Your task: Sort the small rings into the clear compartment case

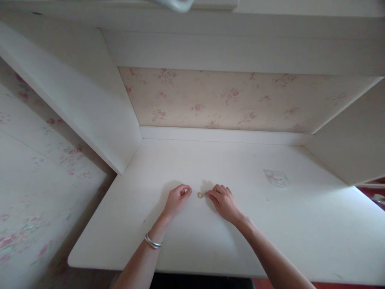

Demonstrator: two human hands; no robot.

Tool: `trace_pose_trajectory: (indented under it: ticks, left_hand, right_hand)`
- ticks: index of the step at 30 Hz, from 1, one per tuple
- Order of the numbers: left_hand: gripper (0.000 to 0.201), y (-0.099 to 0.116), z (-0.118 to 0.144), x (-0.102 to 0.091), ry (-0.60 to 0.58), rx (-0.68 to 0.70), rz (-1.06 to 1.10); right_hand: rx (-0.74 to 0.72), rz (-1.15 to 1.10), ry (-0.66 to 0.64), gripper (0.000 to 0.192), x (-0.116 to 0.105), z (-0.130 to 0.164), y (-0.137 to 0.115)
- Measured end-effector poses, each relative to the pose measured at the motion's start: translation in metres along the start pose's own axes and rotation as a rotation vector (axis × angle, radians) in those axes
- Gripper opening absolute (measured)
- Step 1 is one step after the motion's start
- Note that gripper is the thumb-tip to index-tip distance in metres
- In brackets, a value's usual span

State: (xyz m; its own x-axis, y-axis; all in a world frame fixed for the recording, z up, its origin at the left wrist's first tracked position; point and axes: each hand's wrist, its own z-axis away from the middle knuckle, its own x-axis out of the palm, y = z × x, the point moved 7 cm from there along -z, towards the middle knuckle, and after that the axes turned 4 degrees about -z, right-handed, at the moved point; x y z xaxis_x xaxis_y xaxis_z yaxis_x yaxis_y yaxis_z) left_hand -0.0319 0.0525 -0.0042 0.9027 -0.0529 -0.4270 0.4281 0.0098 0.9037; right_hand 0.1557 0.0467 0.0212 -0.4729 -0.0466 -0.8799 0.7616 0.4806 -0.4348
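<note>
A small yellowish ring-shaped piece [200, 195] lies on the white desk top between my hands; what exactly it is I cannot make out. Just left of it rests my left hand [177, 198], its thumb and fingers curled together in a pinch. To the right, my right hand [221, 200] has its thumb and forefinger closed right beside the ring. Something tiny and pale shows at those right fingertips, too small to name. Whether the left fingers hold anything is hidden. A silver bangle [153, 241] circles my left wrist.
The white desk [126, 224] has a side panel [90, 92] on the left and another on the right. A clear plastic packet [276, 178] lies to the right. Behind is floral wallpaper [207, 100], with a shelf overhead.
</note>
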Motion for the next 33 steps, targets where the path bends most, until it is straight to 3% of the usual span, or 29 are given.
trace_pose_trajectory:
  ticks: [4, 8, 14, 16, 28, 30, 33]
  left_hand:
    - [0.036, 0.001, 0.001, -0.001, 0.008, -0.001, -0.009]
    - [0.036, 0.002, 0.001, -0.002, 0.023, 0.014, -0.021]
    - [0.035, 0.003, 0.002, 0.0, 0.023, 0.006, -0.046]
    - [0.036, 0.003, 0.002, 0.0, 0.027, 0.002, -0.064]
    - [0.038, 0.001, 0.0, 0.002, 0.036, -0.012, -0.077]
    - [0.037, 0.001, 0.001, 0.002, 0.042, -0.015, -0.082]
    - [0.037, -0.001, 0.002, 0.003, 0.034, -0.01, -0.075]
  right_hand:
    - [0.015, -0.028, 0.045, 0.028, -0.003, 0.001, 0.003]
    - [0.119, -0.194, 0.228, 0.03, -0.015, 0.01, 0.025]
    - [0.596, -0.401, 0.464, 0.04, -0.023, 0.05, 0.095]
    - [0.663, -0.439, 0.493, 0.045, -0.023, 0.059, 0.108]
    - [0.605, -0.462, 0.395, 0.046, -0.014, 0.052, 0.114]
    - [0.539, -0.409, 0.376, 0.044, -0.027, 0.048, 0.124]
    - [0.435, -0.126, 0.402, 0.037, -0.068, 0.045, 0.149]
